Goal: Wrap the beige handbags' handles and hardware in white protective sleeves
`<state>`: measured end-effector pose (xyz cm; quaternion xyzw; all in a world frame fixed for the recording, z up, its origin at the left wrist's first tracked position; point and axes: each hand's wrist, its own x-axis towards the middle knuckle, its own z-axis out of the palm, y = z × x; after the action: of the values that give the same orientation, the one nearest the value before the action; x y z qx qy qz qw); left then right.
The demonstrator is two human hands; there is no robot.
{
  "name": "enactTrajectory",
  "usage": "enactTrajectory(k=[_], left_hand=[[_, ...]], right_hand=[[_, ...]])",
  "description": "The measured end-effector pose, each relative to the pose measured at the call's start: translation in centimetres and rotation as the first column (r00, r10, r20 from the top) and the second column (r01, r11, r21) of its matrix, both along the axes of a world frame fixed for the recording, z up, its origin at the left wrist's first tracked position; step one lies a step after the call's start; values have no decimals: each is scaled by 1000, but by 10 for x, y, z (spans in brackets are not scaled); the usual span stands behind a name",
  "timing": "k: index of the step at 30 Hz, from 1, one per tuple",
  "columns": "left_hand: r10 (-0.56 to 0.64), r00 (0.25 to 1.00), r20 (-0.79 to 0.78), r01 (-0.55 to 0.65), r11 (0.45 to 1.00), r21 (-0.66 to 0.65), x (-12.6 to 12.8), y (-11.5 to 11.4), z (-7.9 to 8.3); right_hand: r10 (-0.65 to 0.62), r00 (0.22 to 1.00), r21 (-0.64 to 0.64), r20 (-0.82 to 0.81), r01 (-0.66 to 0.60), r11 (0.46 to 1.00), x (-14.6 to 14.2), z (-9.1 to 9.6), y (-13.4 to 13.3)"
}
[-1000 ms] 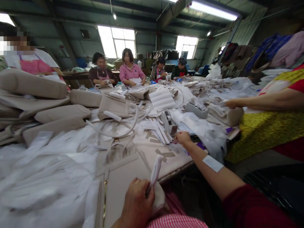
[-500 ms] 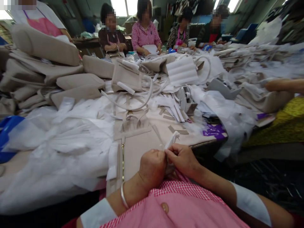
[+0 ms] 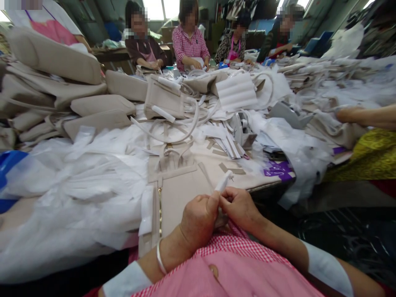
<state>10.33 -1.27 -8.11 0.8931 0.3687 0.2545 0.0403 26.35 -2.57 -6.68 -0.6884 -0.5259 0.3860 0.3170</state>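
Observation:
Close to my body, at the table's front edge, my left hand (image 3: 199, 218) is closed around a strap wrapped in white foam sheet (image 3: 223, 181), whose wrapped end points up and away. Touching it from the other side, my right hand (image 3: 239, 206) pinches the wrapping low down with thumb and forefinger. Most of the strap's lower part is hidden by my hands. Under and beyond them lies a beige bag (image 3: 177, 194) with a gold zipper (image 3: 160, 210) down its left side. A white foam strip (image 3: 146, 210) lies along that edge.
White foam sheets (image 3: 77, 198) heap at the left, with stacked beige bags (image 3: 55, 57) behind. White paper tags (image 3: 227, 142) and a purple cloth (image 3: 279, 170) lie to the right. A co-worker's arm (image 3: 368, 115) reaches in from the right; several people work across the table.
My left thumb has come up along the white wrapping, and my right fingers have shifted slightly. The co-worker's arm at the right has moved a little left.

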Motion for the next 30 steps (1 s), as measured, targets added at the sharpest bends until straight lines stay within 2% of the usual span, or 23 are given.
enactTrajectory(k=[4, 16, 19, 21, 23, 26, 30], left_hand=[[57, 997, -50, -63, 990, -129, 2, 0, 2], [99, 992, -80, -112, 977, -182, 2, 2, -3], [127, 989, -69, -141, 954, -266, 4, 3, -2], [154, 988, -19, -149, 914, -377, 6, 4, 1], [171, 983, 70, -110, 845, -523, 7, 5, 5], [193, 956, 222, 22, 706, -708, 6, 8, 12], [198, 913, 356, 202, 538, -818, -3, 14, 22]], right_hand=[[13, 1000, 0, 4, -13, 1000, 0, -3, -1], [91, 995, 40, -43, -89, 995, 1, 4, -12], [78, 997, 60, -23, -77, 995, 0, 4, -16], [63, 997, 53, -47, -60, 997, 1, 2, -18], [52, 996, 35, -78, -49, 998, 2, -3, -18], [38, 996, 29, -84, -36, 999, 3, -9, -16], [5, 1000, 24, -15, -5, 1000, 5, -10, -14]])
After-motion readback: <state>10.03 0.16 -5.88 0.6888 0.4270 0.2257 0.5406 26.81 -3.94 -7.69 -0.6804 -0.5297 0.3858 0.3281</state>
